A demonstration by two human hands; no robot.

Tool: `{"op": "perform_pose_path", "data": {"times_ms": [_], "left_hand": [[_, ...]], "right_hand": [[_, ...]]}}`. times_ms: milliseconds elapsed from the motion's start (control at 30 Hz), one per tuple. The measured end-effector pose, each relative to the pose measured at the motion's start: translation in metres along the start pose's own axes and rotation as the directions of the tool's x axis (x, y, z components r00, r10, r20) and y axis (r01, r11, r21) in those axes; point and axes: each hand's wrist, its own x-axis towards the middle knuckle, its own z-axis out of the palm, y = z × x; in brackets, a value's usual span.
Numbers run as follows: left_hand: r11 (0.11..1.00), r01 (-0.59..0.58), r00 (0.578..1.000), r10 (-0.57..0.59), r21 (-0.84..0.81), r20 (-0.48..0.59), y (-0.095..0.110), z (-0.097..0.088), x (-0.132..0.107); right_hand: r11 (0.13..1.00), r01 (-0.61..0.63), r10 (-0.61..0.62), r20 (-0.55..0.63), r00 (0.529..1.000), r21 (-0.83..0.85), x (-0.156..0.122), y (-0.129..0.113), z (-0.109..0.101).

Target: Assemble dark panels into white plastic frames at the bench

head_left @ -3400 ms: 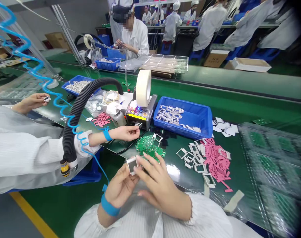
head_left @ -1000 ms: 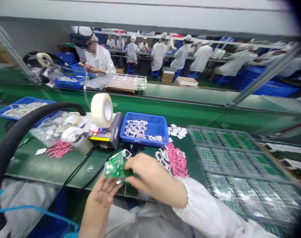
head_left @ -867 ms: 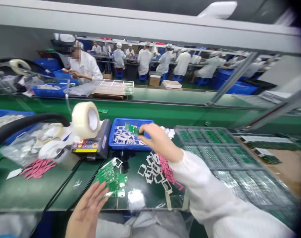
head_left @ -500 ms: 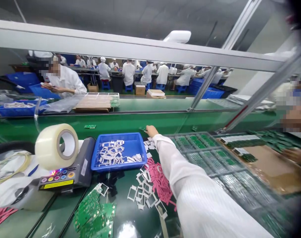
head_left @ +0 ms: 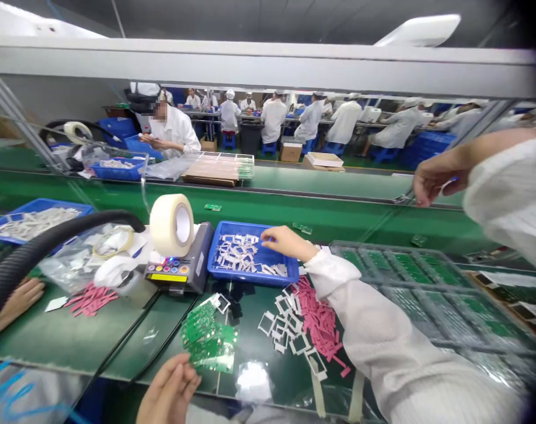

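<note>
My right hand (head_left: 288, 242) is over the right side of a blue tray (head_left: 253, 277), fingers parted and nothing visible in them. White plastic frames (head_left: 236, 256) lie in the tray. My left hand (head_left: 173, 380) is low in the view, its fingers curled together by the near edge of a pile of green circuit boards (head_left: 210, 338). Whatever those fingers pinch is hidden. To the right of the boards are loose white frames (head_left: 283, 324) and a heap of pink strips (head_left: 318, 318), beside my right sleeve. A single circuit board (head_left: 302, 228) rests on the green belt beyond the tray.
A tape roll (head_left: 171, 225) stands on a grey device (head_left: 199, 259) left of the tray. Clear trays of circuit boards (head_left: 409, 268) fill the right. Another person's hand (head_left: 440, 174) reaches in at upper right; a co-worker's hand (head_left: 25, 300) is at far left. A black hose (head_left: 65, 232) arches across.
My right hand has let go of a circuit board on the belt and come back over the blue tray. My left hand and another person's arm have entered view. The view has swung left.
</note>
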Motion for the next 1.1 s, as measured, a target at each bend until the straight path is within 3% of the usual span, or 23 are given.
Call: {"op": "perform_pose_path", "data": {"times_ms": [100,200,367,467,533,600,700,800,867,933,1000,1100], "left_hand": [[0.999,-0.046,0.996,0.046,-0.004,0.074,-0.003,0.01,-0.015],[0.997,-0.077,0.993,0.077,-0.001,0.087,-0.004,0.008,-0.027],[0.991,-0.132,0.991,0.132,-0.014,0.035,-0.003,-0.002,-0.033],[0.988,-0.153,0.984,0.152,-0.001,0.088,-0.003,0.004,-0.031],[0.987,-0.158,0.977,0.151,0.029,0.153,-0.003,0.014,-0.029],[0.986,-0.164,0.965,0.152,0.042,0.212,-0.002,0.023,-0.029],[0.987,-0.162,0.942,0.154,0.001,0.299,-0.001,0.031,-0.029],[0.99,-0.138,0.918,0.134,-0.016,0.373,-0.003,0.026,-0.031],[0.991,-0.132,0.926,0.127,-0.012,0.357,-0.004,0.018,-0.031],[0.992,-0.124,0.952,0.124,-0.018,0.279,-0.003,0.009,-0.032],[0.994,-0.106,0.974,0.108,-0.021,0.198,-0.001,0.0,-0.032],[0.995,-0.092,0.986,0.095,-0.024,0.135,0.002,-0.012,-0.031]], "right_hand": [[0.999,0.022,-0.021,0.059,0.998,-0.024,0.004,-0.032,0.022],[0.998,-0.037,0.042,0.076,0.996,-0.059,0.009,-0.046,0.031],[0.986,-0.148,0.148,-0.008,0.989,-0.072,-0.001,-0.046,0.016],[0.979,-0.201,0.198,-0.075,0.977,-0.033,-0.022,-0.057,0.0],[0.979,-0.201,0.202,-0.123,0.972,0.021,-0.045,-0.078,-0.008],[0.988,-0.123,0.137,-0.156,0.978,0.098,-0.074,-0.111,-0.009],[0.965,0.118,-0.087,-0.137,0.987,0.234,-0.122,-0.166,0.005],[0.844,0.293,-0.244,-0.165,0.956,0.45,-0.155,-0.203,0.023],[0.796,0.311,-0.285,-0.132,0.95,0.52,-0.161,-0.207,0.03],[0.865,0.225,-0.234,-0.035,0.972,0.449,-0.153,-0.195,0.034],[0.949,0.077,-0.087,0.02,0.996,0.305,-0.134,-0.175,0.038],[0.982,-0.122,0.118,0.036,0.992,0.142,-0.1,-0.144,0.051]]}}
